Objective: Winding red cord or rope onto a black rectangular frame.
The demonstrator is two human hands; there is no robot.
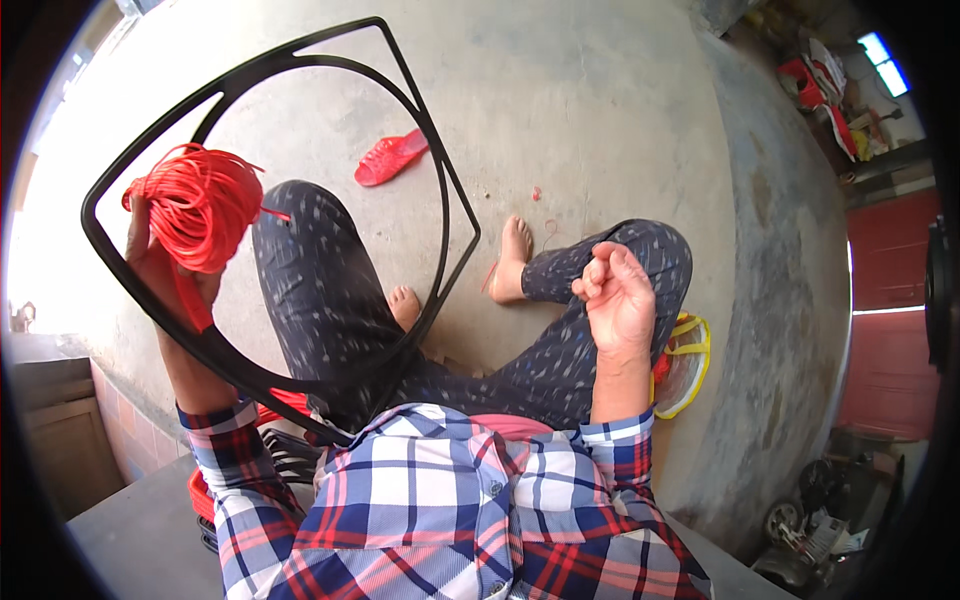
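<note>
A bundle of thin red cord point(205, 205) is gripped in my left hand point(165, 268), partly hidden behind it. Around that wrist passes a black frame point(458, 190), angular outside with a round inner ring, leaning over my lap and left leg. Red winding covers a short part of its left side by the hand and another stretch low near my body. Above my right thigh, my right hand point(622, 305) is raised, palm up. Its fingers curl in toward the thumb, and whatever they may pinch cannot be made out.
A red slipper point(390, 158) lies on the concrete floor ahead. Beside my right leg stands a clear bag with yellow edging point(690, 365). Black frames point(290, 455) are piled by my left hip. Shelves with clutter point(825, 95) and red doors point(890, 370) line the right.
</note>
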